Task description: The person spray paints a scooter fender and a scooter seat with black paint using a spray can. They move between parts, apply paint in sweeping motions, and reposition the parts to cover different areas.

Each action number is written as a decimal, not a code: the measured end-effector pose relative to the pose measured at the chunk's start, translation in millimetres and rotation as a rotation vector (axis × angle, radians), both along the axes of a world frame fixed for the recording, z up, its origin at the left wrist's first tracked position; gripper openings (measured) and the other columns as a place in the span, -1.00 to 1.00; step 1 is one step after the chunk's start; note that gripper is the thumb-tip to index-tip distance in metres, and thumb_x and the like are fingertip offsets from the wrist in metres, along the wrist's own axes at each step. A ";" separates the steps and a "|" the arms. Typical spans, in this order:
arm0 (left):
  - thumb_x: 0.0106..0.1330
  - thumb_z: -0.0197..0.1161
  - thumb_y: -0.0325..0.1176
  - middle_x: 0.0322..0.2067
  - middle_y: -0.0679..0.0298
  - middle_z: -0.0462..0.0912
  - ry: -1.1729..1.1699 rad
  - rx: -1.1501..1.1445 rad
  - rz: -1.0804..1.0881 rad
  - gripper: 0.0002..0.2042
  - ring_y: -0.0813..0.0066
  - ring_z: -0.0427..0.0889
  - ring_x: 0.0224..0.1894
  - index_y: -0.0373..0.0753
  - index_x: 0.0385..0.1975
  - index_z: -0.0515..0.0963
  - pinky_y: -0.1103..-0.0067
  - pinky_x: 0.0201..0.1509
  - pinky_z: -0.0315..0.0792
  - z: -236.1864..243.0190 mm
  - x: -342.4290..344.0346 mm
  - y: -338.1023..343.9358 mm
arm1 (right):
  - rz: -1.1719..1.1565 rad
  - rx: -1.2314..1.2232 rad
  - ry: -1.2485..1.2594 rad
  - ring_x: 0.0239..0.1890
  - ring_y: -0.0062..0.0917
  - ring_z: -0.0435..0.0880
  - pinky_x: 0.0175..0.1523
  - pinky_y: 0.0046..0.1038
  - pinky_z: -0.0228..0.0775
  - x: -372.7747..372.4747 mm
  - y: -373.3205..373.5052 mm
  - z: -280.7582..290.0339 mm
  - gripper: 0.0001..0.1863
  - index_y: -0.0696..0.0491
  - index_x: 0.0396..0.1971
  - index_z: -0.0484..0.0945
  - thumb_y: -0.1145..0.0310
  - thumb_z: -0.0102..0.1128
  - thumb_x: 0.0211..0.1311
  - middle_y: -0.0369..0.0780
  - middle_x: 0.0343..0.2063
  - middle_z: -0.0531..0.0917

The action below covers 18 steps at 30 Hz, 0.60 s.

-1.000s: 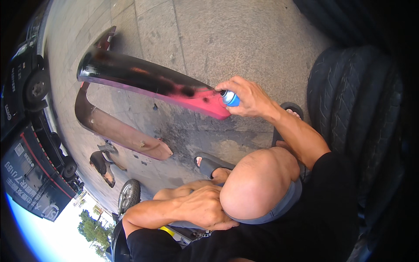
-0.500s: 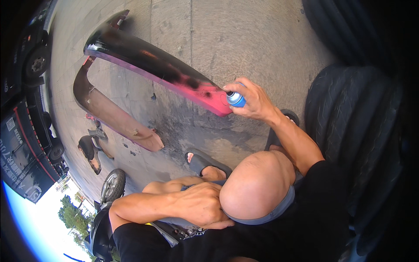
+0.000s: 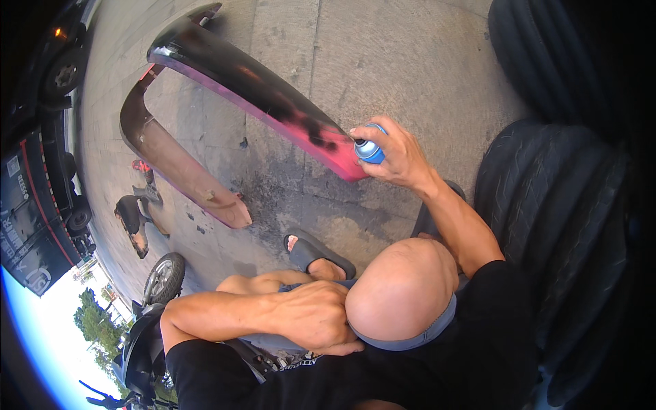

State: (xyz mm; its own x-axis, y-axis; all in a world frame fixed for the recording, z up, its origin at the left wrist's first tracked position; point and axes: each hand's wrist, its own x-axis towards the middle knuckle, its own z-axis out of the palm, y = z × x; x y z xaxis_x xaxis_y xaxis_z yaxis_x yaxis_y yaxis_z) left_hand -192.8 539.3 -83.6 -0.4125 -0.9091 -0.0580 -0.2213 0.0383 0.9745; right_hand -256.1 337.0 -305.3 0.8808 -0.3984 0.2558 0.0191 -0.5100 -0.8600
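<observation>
Black spots widened, right hand gripping can

Across the upper middle of the frame, the long panel is glossy black with a rusty-red smear, breaking into dark blotches over vivid pink toward its lower right end; its lower edge is purplish pink. The lower panel, left of centre, is dull brownish pink. Near the centre, the spray can is bright blue with a silvery shoulder. At right, the tyre is black with slanting grooves. The ground is tan-grey, stained darker mid-frame; the slipper is charcoal, the shirt black.
</observation>
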 end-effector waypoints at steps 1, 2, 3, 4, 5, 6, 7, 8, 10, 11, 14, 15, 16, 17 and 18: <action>0.19 0.41 -0.19 -0.75 0.16 0.45 0.020 0.000 0.007 -0.57 0.05 0.51 -0.63 -0.26 -0.81 0.46 0.25 -0.46 0.41 -1.3 -0.8 0.4 | -0.002 -0.018 0.007 -0.14 -0.15 0.68 -0.15 -0.17 0.59 -0.6 0.5 1.8 -0.34 -0.29 0.09 0.59 0.40 0.50 -0.14 -0.17 -0.13 0.59; 0.20 0.40 -0.18 -0.76 0.16 0.45 0.010 -0.009 0.005 -0.58 0.05 0.51 -0.63 -0.26 -0.81 0.46 0.24 -0.47 0.41 -1.9 -1.0 1.2 | -0.006 -0.025 0.007 -0.14 -0.15 0.68 -0.15 -0.17 0.59 -0.5 0.8 4.6 -0.34 -0.29 0.09 0.59 0.40 0.51 -0.14 -0.17 -0.13 0.59; 0.21 0.39 -0.18 -0.76 0.15 0.45 0.011 -0.005 0.001 -0.58 0.05 0.52 -0.63 -0.25 -0.80 0.47 0.24 -0.48 0.41 -2.8 -1.3 1.8 | -0.014 -0.027 0.000 -0.14 -0.14 0.68 -0.15 -0.18 0.59 1.4 0.9 8.1 -0.34 -0.30 0.09 0.59 0.40 0.51 -0.14 -0.16 -0.12 0.58; 0.22 0.39 -0.18 -0.76 0.15 0.46 0.029 0.003 0.001 -0.59 0.05 0.52 -0.63 -0.25 -0.80 0.48 0.24 -0.49 0.41 -3.6 -1.5 2.4 | -0.003 -0.022 0.006 -0.15 -0.14 0.69 -0.16 -0.18 0.60 5.3 -0.2 11.8 -0.34 -0.30 0.09 0.60 0.40 0.51 -0.14 -0.16 -0.13 0.59; 0.22 0.38 -0.17 -0.77 0.15 0.45 0.015 -0.010 -0.007 -0.59 0.05 0.53 -0.63 -0.24 -0.80 0.48 0.24 -0.49 0.41 -4.2 -1.6 3.0 | 0.003 -0.013 0.003 -0.15 -0.15 0.69 -0.16 -0.19 0.60 11.2 -2.0 15.8 -0.34 -0.30 0.09 0.60 0.39 0.51 -0.14 -0.16 -0.13 0.59; 0.23 0.37 -0.17 -0.77 0.15 0.45 0.017 -0.017 -0.010 -0.59 0.05 0.53 -0.64 -0.23 -0.80 0.48 0.23 -0.50 0.40 -4.7 -1.8 3.6 | 0.010 -0.003 0.001 -0.16 -0.15 0.70 -0.17 -0.20 0.61 17.7 -3.5 20.0 -0.35 -0.30 0.08 0.60 0.39 0.51 -0.14 -0.16 -0.14 0.59; 0.24 0.36 -0.16 -0.78 0.15 0.45 0.026 -0.020 -0.013 -0.58 0.05 0.53 -0.64 -0.22 -0.80 0.49 0.23 -0.51 0.40 -4.8 -1.8 4.3 | 0.003 -0.022 -0.024 -0.17 -0.15 0.70 -0.17 -0.20 0.61 25.1 -4.8 24.0 -0.35 -0.30 0.08 0.60 0.39 0.51 -0.14 -0.16 -0.14 0.59; 0.25 0.36 -0.15 -0.78 0.15 0.46 0.013 -0.025 -0.014 -0.58 0.05 0.54 -0.63 -0.22 -0.80 0.49 0.23 -0.50 0.40 -4.8 -1.8 5.0 | -0.004 -0.043 -0.051 -0.18 -0.15 0.70 -0.18 -0.21 0.61 33.3 -6.2 27.5 -0.35 -0.31 0.08 0.60 0.39 0.51 -0.14 -0.16 -0.15 0.59; 0.26 0.34 -0.14 -0.77 0.15 0.47 0.004 -0.023 -0.015 -0.58 0.04 0.55 -0.63 -0.21 -0.79 0.50 0.23 -0.50 0.41 -4.4 -1.8 6.2 | -0.014 -0.070 -0.091 -0.19 -0.16 0.71 -0.18 -0.21 0.62 44.2 -9.1 32.5 -0.35 -0.31 0.08 0.60 0.39 0.52 -0.14 -0.17 -0.15 0.60; 0.26 0.34 -0.14 -0.77 0.15 0.47 -0.005 -0.017 -0.023 -0.58 0.03 0.55 -0.63 -0.21 -0.79 0.51 0.22 -0.49 0.41 -3.9 -1.8 6.6 | -0.018 -0.077 -0.106 -0.20 -0.16 0.71 -0.18 -0.21 0.62 47.1 -9.9 34.0 -0.36 -0.31 0.08 0.60 0.39 0.52 -0.13 -0.17 -0.15 0.60; 0.27 0.34 -0.14 -0.77 0.14 0.49 -0.035 -0.005 -0.037 -0.59 0.02 0.56 -0.62 -0.22 -0.78 0.53 0.22 -0.48 0.42 -2.0 0.0 7.5 | -0.004 -0.113 -0.086 -0.19 -0.16 0.71 -0.18 -0.21 0.62 42.9 -9.5 34.9 -0.36 -0.32 0.08 0.60 0.38 0.53 -0.13 -0.17 -0.15 0.60; 0.28 0.33 -0.14 -0.77 0.14 0.49 -0.041 -0.001 -0.035 -0.59 0.02 0.56 -0.62 -0.22 -0.77 0.53 0.22 -0.48 0.42 -1.1 0.5 7.5 | 0.005 -0.127 -0.068 -0.19 -0.16 0.71 -0.18 -0.21 0.62 37.8 -8.8 34.6 -0.35 -0.32 0.08 0.60 0.37 0.53 -0.13 -0.17 -0.15 0.61; 0.28 0.33 -0.14 -0.76 0.14 0.50 -0.048 0.001 -0.033 -0.59 0.02 0.56 -0.62 -0.23 -0.77 0.53 0.22 -0.47 0.42 -0.2 0.9 7.2 | 0.010 -0.137 -0.042 -0.19 -0.16 0.71 -0.18 -0.21 0.62 32.4 -7.3 34.4 -0.35 -0.32 0.08 0.60 0.37 0.53 -0.13 -0.17 -0.14 0.61; 0.28 0.33 -0.14 -0.76 0.13 0.50 -0.057 0.008 -0.041 -0.59 0.02 0.56 -0.62 -0.23 -0.76 0.54 0.22 -0.47 0.43 0.9 1.8 6.9 | 0.013 -0.150 -0.017 -0.18 -0.16 0.72 -0.18 -0.21 0.63 27.2 -5.9 34.3 -0.35 -0.32 0.08 0.60 0.37 0.54 -0.13 -0.17 -0.14 0.61; 0.27 0.33 -0.13 -0.76 0.13 0.50 -0.065 0.016 -0.049 -0.59 0.02 0.56 -0.62 -0.23 -0.76 0.54 0.22 -0.46 0.43 2.7 2.8 6.9 | 0.010 -0.163 0.014 -0.18 -0.16 0.72 -0.18 -0.21 0.63 24.1 -5.2 34.2 -0.35 -0.32 0.08 0.60 0.37 0.54 -0.13 -0.17 -0.14 0.62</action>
